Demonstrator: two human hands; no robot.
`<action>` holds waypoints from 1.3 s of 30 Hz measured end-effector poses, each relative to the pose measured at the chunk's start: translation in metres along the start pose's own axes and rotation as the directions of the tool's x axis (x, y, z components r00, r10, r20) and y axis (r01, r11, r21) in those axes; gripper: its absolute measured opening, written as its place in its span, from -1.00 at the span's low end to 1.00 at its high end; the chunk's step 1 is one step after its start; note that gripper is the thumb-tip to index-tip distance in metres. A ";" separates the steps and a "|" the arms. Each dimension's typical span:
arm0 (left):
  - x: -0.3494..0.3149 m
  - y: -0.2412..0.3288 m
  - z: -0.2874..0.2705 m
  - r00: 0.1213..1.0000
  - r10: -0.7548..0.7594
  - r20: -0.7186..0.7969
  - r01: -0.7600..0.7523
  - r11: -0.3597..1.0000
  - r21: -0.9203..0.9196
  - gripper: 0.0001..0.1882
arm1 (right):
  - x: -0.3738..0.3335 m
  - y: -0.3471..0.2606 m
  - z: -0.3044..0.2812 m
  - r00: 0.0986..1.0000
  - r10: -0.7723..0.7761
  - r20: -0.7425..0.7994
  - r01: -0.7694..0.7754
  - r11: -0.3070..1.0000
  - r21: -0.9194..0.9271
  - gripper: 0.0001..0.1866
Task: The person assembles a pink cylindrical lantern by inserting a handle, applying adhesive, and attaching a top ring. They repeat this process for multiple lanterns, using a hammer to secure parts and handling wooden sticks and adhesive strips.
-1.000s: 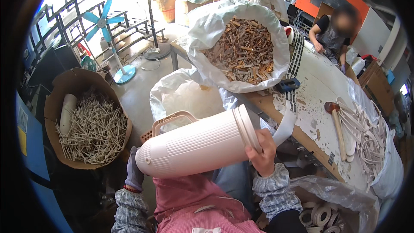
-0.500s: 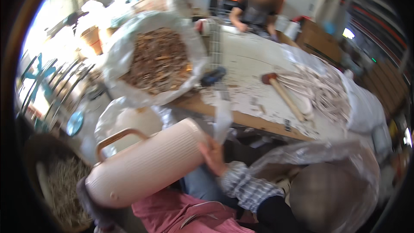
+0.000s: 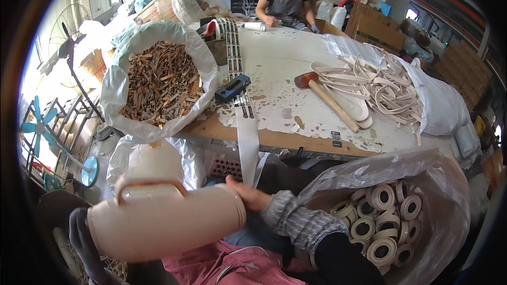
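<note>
A cream thermos jug (image 3: 169, 221) with a tan handle (image 3: 150, 183) lies sideways across my lap, its handle uppermost. At its left end, my left hand (image 3: 84, 237) in a grey glove grips the jug, with part of the fingers hidden. My bare right hand (image 3: 249, 195) is pressed around the ringed right end, thumb on top and the other fingers out of sight. A checked sleeve covers that forearm. Right of this arm, a clear-plastic-lined bin (image 3: 449, 200) holds several cream ring-shaped parts (image 3: 381, 228).
Ahead stands a worn white table (image 3: 285, 89) with a mallet (image 3: 332, 100), a pile of pale straps (image 3: 391, 87), a blue-black tool (image 3: 232, 88) and a label strip (image 3: 247, 142). A sack of brown pieces (image 3: 161, 82) is at left. Another person (image 3: 288, 5) sits across the table.
The jug has turned closer to level and moved slightly left and down, both hands staying on it. My view has shifted, and the ring-shaped parts in the bin now show clearly.
</note>
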State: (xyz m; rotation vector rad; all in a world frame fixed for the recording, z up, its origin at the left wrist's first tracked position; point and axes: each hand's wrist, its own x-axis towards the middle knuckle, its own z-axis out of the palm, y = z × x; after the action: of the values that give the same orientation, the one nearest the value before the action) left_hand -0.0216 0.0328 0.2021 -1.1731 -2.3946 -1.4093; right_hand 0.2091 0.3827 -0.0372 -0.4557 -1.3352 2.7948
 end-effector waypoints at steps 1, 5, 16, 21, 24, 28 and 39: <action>0.005 -0.016 -0.004 0.983 -0.182 0.018 0.182 0.982 -0.040 -0.67 | -0.011 -0.014 -0.001 0.984 -0.146 -0.101 0.140 0.988 -0.062 -0.41; 0.010 -0.087 0.052 0.876 -0.309 0.370 0.207 0.934 0.292 -0.63 | -0.044 -0.037 0.028 0.707 -0.652 -0.275 0.626 0.757 -0.187 -0.28; 0.016 -0.055 0.098 0.990 0.093 -0.102 -0.123 0.928 -0.351 -0.50 | -0.071 -0.068 0.034 0.808 -0.438 -0.394 0.474 0.881 -0.007 -0.19; 0.005 -0.060 0.129 0.982 -0.088 -0.167 -0.064 0.677 -0.733 -0.60 | -0.078 -0.086 0.030 0.558 -0.790 -0.254 0.718 0.613 -0.329 -0.16; -0.010 -0.084 0.156 0.963 -0.235 -0.129 0.009 0.510 -0.860 -0.59 | -0.074 -0.107 0.054 0.354 -0.901 -0.253 0.823 0.428 -0.374 -0.17; -0.006 -0.106 0.147 0.960 -0.279 0.021 0.105 0.289 -0.951 -0.58 | -0.083 -0.124 0.039 0.362 -0.915 -0.176 0.781 0.401 -0.479 -0.17; -0.016 -0.089 0.163 0.983 -0.184 0.000 0.060 0.318 -0.946 -0.57 | -0.073 -0.109 0.043 0.307 -0.950 -0.048 0.739 0.270 -0.618 -0.11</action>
State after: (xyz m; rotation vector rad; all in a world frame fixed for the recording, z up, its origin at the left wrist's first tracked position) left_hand -0.0274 0.1290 0.0423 -0.9391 -1.4020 -3.0394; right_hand 0.2554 0.4092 0.0903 -0.1586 -1.4945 1.2914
